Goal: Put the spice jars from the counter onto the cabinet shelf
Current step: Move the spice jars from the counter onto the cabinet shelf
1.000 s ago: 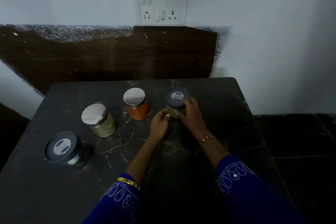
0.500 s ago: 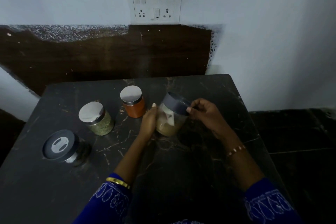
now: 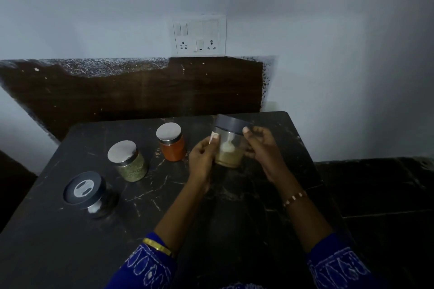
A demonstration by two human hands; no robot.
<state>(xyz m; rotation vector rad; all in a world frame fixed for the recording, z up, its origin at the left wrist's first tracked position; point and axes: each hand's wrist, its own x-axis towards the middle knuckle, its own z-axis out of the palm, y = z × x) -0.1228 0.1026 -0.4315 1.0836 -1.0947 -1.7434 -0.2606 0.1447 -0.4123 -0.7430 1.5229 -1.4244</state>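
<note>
Tan-spice jar (image 3: 229,148) near upright, lid up, gripped by both hands

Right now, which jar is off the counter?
The tan-spice jar, held between left hand and right hand; the other three stand on the counter.

1. The clear jar (image 3: 229,145) with a dark grey lid sits between your left hand (image 3: 202,157) and right hand (image 3: 259,145), gripped by both. It holds tan powder in its lower part, with something white inside, and its lid leans slightly away from you.
2. The orange jar (image 3: 172,142) with a silver lid stands upright just left of your left hand.
3. The green-herb jar (image 3: 129,162) with a silver lid stands further left of that hand.
4. The dark-lidded jar (image 3: 88,192), its lid marked with a pale patch, stands furthest left, well apart from both hands.
</note>
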